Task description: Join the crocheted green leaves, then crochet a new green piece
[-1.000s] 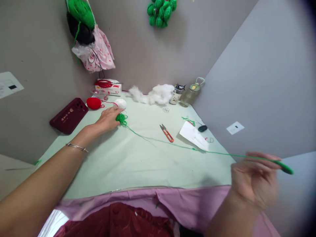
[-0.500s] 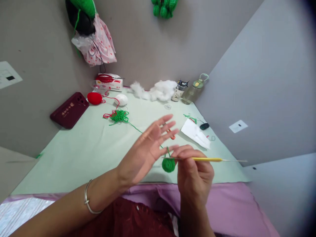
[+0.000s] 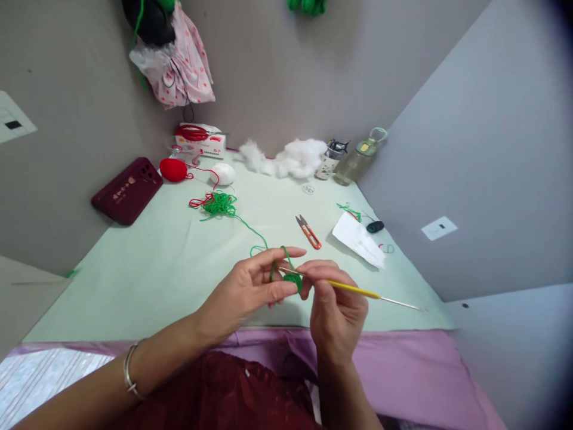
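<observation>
Between thumb and fingers, my left hand pinches a small round green crochet piece. Green yarn loops over its raised index finger and trails back to a loose tangle of green yarn. My right hand grips a crochet hook with a yellow handle and metal ends. The hook's left tip lies at the top of the green piece, by the yarn. Whether the tip is inside a stitch is too small to tell.
Orange thread snips lie beyond the hands, with a white paper to their right. Along the back are a red yarn ball, a white ball, fluffy stuffing, a pen cup and a bottle. A dark red phone leans at left.
My left hand has turned from open and spread to pinching the green piece, with yarn now over its index finger. My right hand and the hook have shifted slightly left, the hook tilting.
</observation>
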Motion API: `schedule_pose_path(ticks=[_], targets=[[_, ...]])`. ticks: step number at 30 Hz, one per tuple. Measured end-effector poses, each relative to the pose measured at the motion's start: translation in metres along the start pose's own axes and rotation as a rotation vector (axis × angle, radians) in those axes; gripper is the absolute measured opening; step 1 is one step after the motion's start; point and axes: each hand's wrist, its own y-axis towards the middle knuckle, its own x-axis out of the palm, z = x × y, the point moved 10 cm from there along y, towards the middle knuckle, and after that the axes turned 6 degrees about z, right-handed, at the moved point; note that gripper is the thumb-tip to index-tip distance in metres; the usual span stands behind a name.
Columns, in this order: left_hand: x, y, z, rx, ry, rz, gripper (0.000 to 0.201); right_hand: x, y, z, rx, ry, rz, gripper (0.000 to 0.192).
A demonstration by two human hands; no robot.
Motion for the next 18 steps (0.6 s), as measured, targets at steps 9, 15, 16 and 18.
schedule_pose_path(ticks=[9, 15, 16, 18], targets=[[-0.013, -0.005, -0.006, -0.040, -0.195, 0.083, 0.032, 0.003, -0.003, 0.016, 0.088, 0.027, 0.031, 0.019], [-0.021, -0.007, -0.007, -0.042, -0.160, 0.128, 0.029, 0.010, -0.003, 0.025, 0.203, 0.147, 0.039, 0.017], [-0.022, -0.008, -0.006, -0.045, -0.159, 0.131, 0.028, 0.010, -0.003, 0.026, 0.221, 0.170, 0.039, 0.017], [-0.022, -0.008, -0.006, -0.050, -0.160, 0.136, 0.027, 0.012, -0.003, 0.026, 0.238, 0.192, 0.031, 0.018]])
